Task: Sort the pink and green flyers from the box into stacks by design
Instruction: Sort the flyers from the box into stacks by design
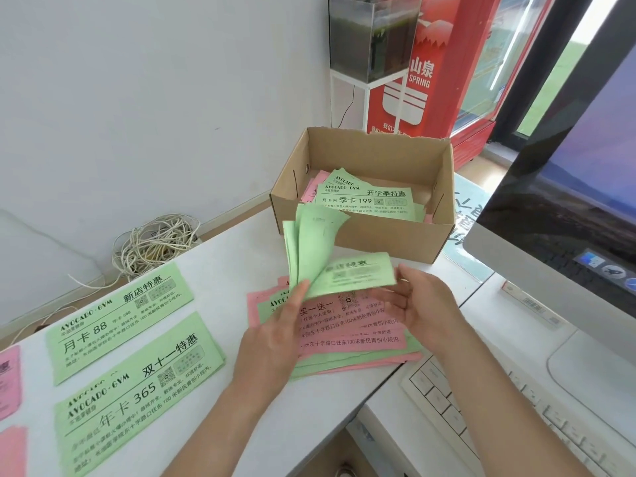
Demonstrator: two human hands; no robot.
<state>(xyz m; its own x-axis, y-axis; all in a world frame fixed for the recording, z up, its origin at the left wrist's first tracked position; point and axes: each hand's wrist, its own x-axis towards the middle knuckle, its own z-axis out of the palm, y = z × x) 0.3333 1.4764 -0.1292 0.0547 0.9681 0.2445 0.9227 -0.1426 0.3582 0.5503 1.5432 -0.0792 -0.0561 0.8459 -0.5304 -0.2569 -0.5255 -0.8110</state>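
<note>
- White desk point(234, 256) against a pale wall point(137, 98); cardboard box point(395, 242) at the rear, holding pink and green flyers.
- My left hand point(278, 332) grips fanned green flyers point(309, 242) above the mixed pile point(351, 342); my right hand point(426, 301) pinches one's end.

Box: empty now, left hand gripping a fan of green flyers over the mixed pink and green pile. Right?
Not quite. The box is not empty: the head view shows green and pink flyers still lying inside it. The rest holds: the left hand grips a fan of green flyers over the mixed pink and green pile.
</note>
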